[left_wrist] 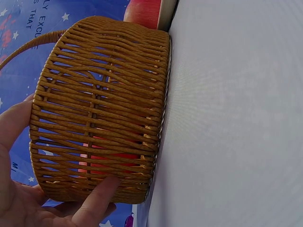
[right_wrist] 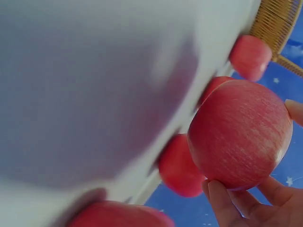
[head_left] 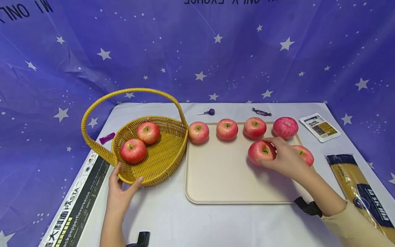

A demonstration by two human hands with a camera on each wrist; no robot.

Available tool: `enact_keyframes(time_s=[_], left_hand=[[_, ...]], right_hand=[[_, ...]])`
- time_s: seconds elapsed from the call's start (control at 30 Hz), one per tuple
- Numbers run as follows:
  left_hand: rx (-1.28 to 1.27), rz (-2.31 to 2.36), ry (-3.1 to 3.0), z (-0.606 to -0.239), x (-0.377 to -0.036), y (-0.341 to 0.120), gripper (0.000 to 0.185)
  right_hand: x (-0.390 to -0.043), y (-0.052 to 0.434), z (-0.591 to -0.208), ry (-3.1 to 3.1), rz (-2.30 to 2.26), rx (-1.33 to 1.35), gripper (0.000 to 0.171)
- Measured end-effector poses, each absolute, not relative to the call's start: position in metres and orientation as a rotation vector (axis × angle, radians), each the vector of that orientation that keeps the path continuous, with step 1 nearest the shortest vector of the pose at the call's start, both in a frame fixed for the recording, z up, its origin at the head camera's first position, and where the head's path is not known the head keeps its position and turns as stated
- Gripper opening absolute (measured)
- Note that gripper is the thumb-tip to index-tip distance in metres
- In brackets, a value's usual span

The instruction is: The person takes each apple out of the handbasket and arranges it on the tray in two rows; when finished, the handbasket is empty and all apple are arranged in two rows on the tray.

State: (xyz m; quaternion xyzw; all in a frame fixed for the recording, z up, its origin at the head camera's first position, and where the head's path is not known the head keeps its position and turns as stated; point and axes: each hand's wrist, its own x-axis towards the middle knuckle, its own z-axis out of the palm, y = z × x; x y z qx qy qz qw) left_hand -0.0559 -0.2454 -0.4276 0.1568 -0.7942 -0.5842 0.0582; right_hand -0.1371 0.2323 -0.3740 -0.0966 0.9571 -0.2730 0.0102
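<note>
My right hand [head_left: 285, 156] grips a red apple [head_left: 261, 153] between thumb and fingers, held above the beige tray [head_left: 216, 185]. In the right wrist view that apple [right_wrist: 241, 135] hangs over the tray surface, with other apples behind it. At the left, my left hand [head_left: 120, 192] holds the near side of a yellow wicker basket [head_left: 166, 154] with a tall hoop handle. The left wrist view has fingers spread along the woven wall [left_wrist: 99, 113] and rim. Two apples sit inside the basket: a rear one [head_left: 148, 133] and a front one [head_left: 133, 151].
Several apples stand along the tray's back edge, from one beside the basket [head_left: 199, 132] to a darker one [head_left: 285, 127]; another [head_left: 303, 154] is partly behind my right hand. A lollipop [head_left: 211, 112], wrapped candy [head_left: 261, 112], white packet [head_left: 320, 127], spaghetti pack [head_left: 355, 185] and pasta box [head_left: 83, 195] surround them.
</note>
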Motion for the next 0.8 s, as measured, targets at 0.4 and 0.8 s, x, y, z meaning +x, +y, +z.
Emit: enact_keyframes(time_s=[0.4,0.8], left_hand=[[0.499,-1.774,-2.414,-0.425,-0.056,-0.244,0.098],[0.509,-1.774,-2.421,-0.427,-0.057,-0.246,0.098]], right_hand=[[-0.135,0.24,-0.39,2.981,-0.797,-0.261,0.079],[-0.143,0.231,-0.368,3.005,-0.829,-0.311,0.085]])
